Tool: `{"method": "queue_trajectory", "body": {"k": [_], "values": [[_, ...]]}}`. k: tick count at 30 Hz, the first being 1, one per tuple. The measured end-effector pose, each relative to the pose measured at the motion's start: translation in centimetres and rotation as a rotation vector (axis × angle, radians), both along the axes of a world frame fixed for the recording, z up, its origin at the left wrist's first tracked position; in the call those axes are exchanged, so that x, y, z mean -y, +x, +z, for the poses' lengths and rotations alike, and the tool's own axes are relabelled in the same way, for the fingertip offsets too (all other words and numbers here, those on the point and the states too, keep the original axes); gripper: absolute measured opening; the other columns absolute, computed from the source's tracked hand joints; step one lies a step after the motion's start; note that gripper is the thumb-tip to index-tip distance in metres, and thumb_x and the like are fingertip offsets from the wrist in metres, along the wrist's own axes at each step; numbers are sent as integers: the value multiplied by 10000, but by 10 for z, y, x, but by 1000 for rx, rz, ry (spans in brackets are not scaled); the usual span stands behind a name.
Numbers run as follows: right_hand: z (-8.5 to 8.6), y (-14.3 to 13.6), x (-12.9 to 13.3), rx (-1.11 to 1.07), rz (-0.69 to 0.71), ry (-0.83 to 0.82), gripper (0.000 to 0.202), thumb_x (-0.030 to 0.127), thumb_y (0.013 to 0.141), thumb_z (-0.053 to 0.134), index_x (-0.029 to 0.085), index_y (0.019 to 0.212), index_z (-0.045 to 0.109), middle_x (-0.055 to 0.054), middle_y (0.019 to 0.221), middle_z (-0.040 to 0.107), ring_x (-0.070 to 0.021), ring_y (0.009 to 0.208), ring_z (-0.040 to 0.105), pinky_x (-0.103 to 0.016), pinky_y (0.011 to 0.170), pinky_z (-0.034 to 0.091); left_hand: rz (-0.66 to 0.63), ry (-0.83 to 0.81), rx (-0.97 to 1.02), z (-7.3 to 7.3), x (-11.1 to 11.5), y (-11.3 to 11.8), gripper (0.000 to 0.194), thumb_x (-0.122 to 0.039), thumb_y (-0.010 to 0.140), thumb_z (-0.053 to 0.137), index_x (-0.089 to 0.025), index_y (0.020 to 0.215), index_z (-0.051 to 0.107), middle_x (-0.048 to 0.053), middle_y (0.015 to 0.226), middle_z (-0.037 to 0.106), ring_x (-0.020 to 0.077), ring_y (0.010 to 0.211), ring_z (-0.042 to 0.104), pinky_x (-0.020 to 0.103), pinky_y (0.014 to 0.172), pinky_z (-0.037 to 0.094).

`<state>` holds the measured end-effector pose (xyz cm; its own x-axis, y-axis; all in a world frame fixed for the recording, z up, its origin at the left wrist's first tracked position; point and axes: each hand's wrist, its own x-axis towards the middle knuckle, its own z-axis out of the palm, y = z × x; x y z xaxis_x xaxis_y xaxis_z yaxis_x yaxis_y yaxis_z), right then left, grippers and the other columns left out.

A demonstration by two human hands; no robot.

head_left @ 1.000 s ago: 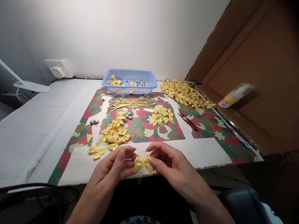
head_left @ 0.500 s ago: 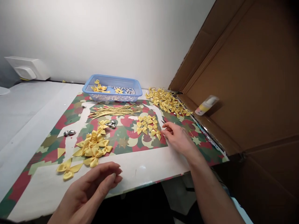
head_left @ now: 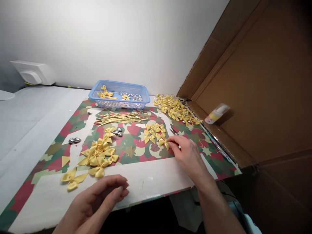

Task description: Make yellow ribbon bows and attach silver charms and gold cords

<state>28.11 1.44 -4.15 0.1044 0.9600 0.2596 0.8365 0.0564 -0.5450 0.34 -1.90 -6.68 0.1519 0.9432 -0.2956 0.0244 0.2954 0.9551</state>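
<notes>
While a broad cardboard panel [head_left: 255, 81] closes off the right side, the white-topped table [head_left: 36, 120] runs along the wall [head_left: 122, 39], with a patterned sheet [head_left: 136, 138] spread over its working part. On the table, at the far side of the sheet, stands a blue basket [head_left: 119, 103] of bows and silvery beads; to its right lies a tangled heap of yellow bows and strings [head_left: 174, 109]. The left hand [head_left: 97, 201] curls loosely at the near edge, a narrow gap between thumb and fingers, nothing visible in it. The right hand [head_left: 188, 154] reaches over the sheet, thumb and forefinger drawn close together at one yellow bow [head_left: 163, 143]; whether they pinch or merely touch it is unclear. That bow is on the patterned sheet, at the near right corner of a small cluster of bows [head_left: 151, 131]. A looser pile of bows [head_left: 99, 152] lies to the left, behind it a bundle of golden strands [head_left: 122, 118], and, smallest, a few silver beads [head_left: 74, 140]. The step in hand appears to be setting that bow beside the others; the next move likely calls for a light release, without dragging its neighbours.
</notes>
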Motion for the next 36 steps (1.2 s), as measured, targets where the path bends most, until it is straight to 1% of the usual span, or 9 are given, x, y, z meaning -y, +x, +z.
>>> {"method": "queue_trajectory", "body": {"k": [3,8,14,20,24,28,31,34,36], "values": [[5,-28,1,-46,143,-2,193,170,972,509,225,929,689,-65,960,739,-239,895,673,-342,803,484,-31,-9,75,5,2,3,232,-443,811,812,-231,906,816,57,938,802,299,933,767,287,826,645],[2,-90,-7,-40,404,-106,200,96,923,593,233,1023,700,-45,984,713,-212,880,682,-314,778,505,-98,65,125,5,2,2,197,-408,902,719,-240,943,815,46,934,788,263,899,765,284,838,614],[-11,-129,-31,64,362,-162,73,124,921,641,178,872,636,-69,890,639,-221,770,623,-316,653,427,-310,189,9,9,-3,-6,226,-337,997,581,-203,1009,763,87,971,771,271,937,710,333,857,568],[-12,-120,-30,7,367,-46,213,70,902,600,207,753,534,-15,780,592,-186,708,571,-304,658,417,-284,124,137,10,-4,-8,197,-335,986,625,-200,971,768,62,941,748,255,954,711,334,897,561],[-8,-104,-14,-99,383,142,188,92,973,540,211,829,557,-25,815,602,-174,729,575,-287,662,451,-117,-58,402,3,-6,-7,250,-432,940,703,-196,997,760,46,913,759,193,867,732,272,833,581],[-11,-95,6,-195,508,343,179,79,986,518,217,930,617,-38,889,639,-149,750,630,-247,666,517,-61,-260,682,3,-9,-4,300,-453,947,701,-177,1065,709,56,859,759,149,746,726,238,718,583],[-17,-93,17,-217,624,450,249,19,954,525,215,1018,663,-53,940,668,-140,763,655,-229,678,542,-95,-282,739,7,-8,0,260,-354,911,776,-171,1078,699,21,776,720,103,656,670,192,645,555],[-20,-92,24,-273,679,432,284,-5,948,529,203,1074,675,-80,979,703,-159,822,678,-246,727,564,-55,-254,704,9,-5,3,283,-274,832,864,-174,1044,705,-20,709,688,80,622,624,160,610,530],[-21,-91,29,-395,602,310,250,38,972,536,215,1080,676,-68,964,715,-159,830,687,-247,738,568,-11,-230,655,9,-4,3,315,-294,808,883,-181,1043,705,-33,687,683,85,629,622,165,613,532]]}}
